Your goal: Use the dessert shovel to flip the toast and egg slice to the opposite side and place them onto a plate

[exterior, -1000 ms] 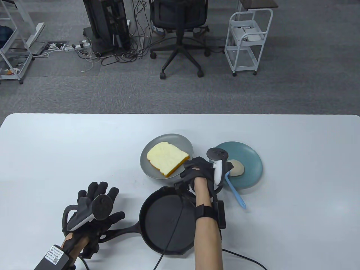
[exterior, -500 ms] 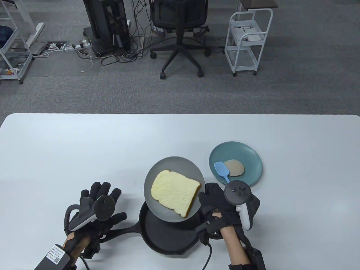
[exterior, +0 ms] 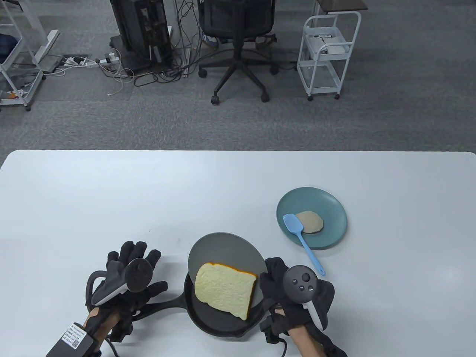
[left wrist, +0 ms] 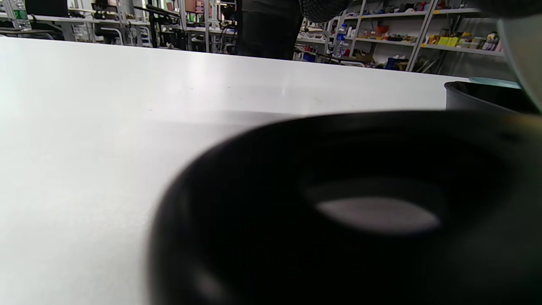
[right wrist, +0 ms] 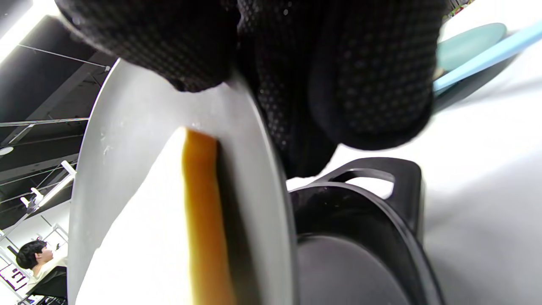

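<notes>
Showing toast crust, right wrist.

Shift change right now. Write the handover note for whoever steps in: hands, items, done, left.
Right hand grips the rim of the grey plate, tilted over the black skillet; the toast is sliding down it toward the pan.
Left hand rests on the skillet handle.
Egg slice and blue dessert shovel lie on the teal plate, untouched.
Done: nothing flipped yet.
Left: get toast and egg into the pan, flip each with the shovel, plate them.
</notes>
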`<act>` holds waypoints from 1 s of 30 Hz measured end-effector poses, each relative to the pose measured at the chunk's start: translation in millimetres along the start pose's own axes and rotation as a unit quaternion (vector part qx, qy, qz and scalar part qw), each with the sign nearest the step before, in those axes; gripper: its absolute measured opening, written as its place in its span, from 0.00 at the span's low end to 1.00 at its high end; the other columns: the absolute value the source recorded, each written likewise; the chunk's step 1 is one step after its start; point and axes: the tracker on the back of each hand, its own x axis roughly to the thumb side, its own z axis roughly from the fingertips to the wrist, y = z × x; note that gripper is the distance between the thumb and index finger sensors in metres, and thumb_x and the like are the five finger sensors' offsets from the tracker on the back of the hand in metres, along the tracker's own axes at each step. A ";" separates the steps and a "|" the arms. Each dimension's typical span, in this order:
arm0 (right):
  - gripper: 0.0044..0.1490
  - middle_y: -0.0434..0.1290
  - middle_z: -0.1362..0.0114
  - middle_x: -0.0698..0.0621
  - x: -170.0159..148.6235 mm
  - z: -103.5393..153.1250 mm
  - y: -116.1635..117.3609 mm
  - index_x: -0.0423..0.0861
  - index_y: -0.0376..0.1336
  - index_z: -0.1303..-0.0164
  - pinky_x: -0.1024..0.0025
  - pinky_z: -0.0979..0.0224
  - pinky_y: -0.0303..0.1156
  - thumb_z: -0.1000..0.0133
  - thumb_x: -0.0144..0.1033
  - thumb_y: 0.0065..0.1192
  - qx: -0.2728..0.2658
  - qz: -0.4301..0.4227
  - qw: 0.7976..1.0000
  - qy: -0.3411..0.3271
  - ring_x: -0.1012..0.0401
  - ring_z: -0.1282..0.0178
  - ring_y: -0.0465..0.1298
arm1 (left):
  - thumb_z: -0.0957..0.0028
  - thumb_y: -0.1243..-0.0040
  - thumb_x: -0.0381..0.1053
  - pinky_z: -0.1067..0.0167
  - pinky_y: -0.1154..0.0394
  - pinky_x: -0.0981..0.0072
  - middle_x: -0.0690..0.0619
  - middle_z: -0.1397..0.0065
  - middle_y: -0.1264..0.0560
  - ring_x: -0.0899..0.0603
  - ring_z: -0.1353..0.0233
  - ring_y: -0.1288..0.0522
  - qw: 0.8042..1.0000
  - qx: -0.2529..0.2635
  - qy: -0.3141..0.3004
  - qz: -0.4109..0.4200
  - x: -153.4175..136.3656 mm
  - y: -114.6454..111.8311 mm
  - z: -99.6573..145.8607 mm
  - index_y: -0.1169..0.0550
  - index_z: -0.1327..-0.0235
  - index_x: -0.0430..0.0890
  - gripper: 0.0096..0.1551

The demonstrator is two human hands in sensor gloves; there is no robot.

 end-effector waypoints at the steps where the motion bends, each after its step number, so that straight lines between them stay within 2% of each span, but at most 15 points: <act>1: 0.28 0.85 0.47 0.49 1.6 0.9 0.4 0.44 0.68 0.41 0.67 0.61 0.88 0.50 0.39 0.73 -0.006 0.005 1.000 -0.009 0.54 0.59 0.91 | 0.68 0.57 0.78 0.22 0.62 0.30 0.46 0.11 0.58 0.31 0.14 0.63 1.000 -0.002 -0.001 -0.001 0.4 -0.7 -0.3 0.48 0.20 0.59 0.58; 5: 0.28 0.85 0.47 0.49 6.3 3.5 -0.4 0.44 0.68 0.41 0.67 0.61 0.88 0.50 0.39 0.73 -0.020 0.010 0.999 -0.027 0.54 0.59 0.91 | 0.68 0.57 0.78 0.22 0.62 0.30 0.46 0.11 0.58 0.31 0.14 0.63 1.000 -0.005 0.002 0.000 -0.4 -1.5 -1.2 0.48 0.20 0.59 0.58; 8: 0.27 0.85 0.47 0.49 12.1 6.6 -7.0 0.45 0.68 0.41 0.67 0.60 0.88 0.50 0.39 0.73 -0.050 0.023 0.997 -0.046 0.54 0.59 0.91 | 0.68 0.57 0.78 0.22 0.63 0.30 0.46 0.11 0.58 0.31 0.14 0.63 1.000 -0.005 0.005 0.002 -1.1 -0.7 -0.9 0.48 0.20 0.59 0.58; 16: 0.27 0.85 0.46 0.50 16.4 2.0 -22.8 0.45 0.68 0.42 0.66 0.59 0.88 0.49 0.39 0.73 -0.115 0.064 0.991 -0.039 0.53 0.58 0.91 | 0.68 0.57 0.78 0.22 0.63 0.30 0.46 0.11 0.58 0.31 0.14 0.63 1.000 -0.005 0.007 -0.003 0.0 0.1 -0.2 0.48 0.20 0.59 0.58; 18: 0.27 0.85 0.46 0.50 13.9 -1.1 -23.7 0.45 0.67 0.41 0.66 0.59 0.88 0.49 0.39 0.72 -0.146 0.066 0.987 -0.027 0.54 0.57 0.91 | 0.68 0.57 0.78 0.22 0.63 0.30 0.46 0.11 0.58 0.31 0.14 0.63 1.000 -0.006 0.007 -0.004 0.5 0.1 0.4 0.48 0.20 0.59 0.58; 25: 0.27 0.84 0.45 0.50 3.8 -22.7 -42.9 0.45 0.67 0.41 0.67 0.58 0.88 0.48 0.40 0.71 -0.185 0.048 0.981 0.027 0.54 0.56 0.91 | 0.68 0.57 0.78 0.22 0.62 0.30 0.46 0.11 0.58 0.31 0.14 0.63 1.000 -0.012 0.010 0.002 -0.8 -0.7 1.3 0.48 0.20 0.59 0.58; 30: 0.27 0.85 0.46 0.49 -9.2 -31.2 -56.7 0.45 0.67 0.40 0.67 0.59 0.88 0.48 0.40 0.71 -0.177 -0.024 0.980 0.082 0.54 0.57 0.91 | 0.68 0.57 0.78 0.22 0.63 0.30 0.46 0.11 0.58 0.31 0.14 0.63 1.000 -0.016 0.012 0.009 -1.8 -0.3 1.1 0.48 0.20 0.59 0.58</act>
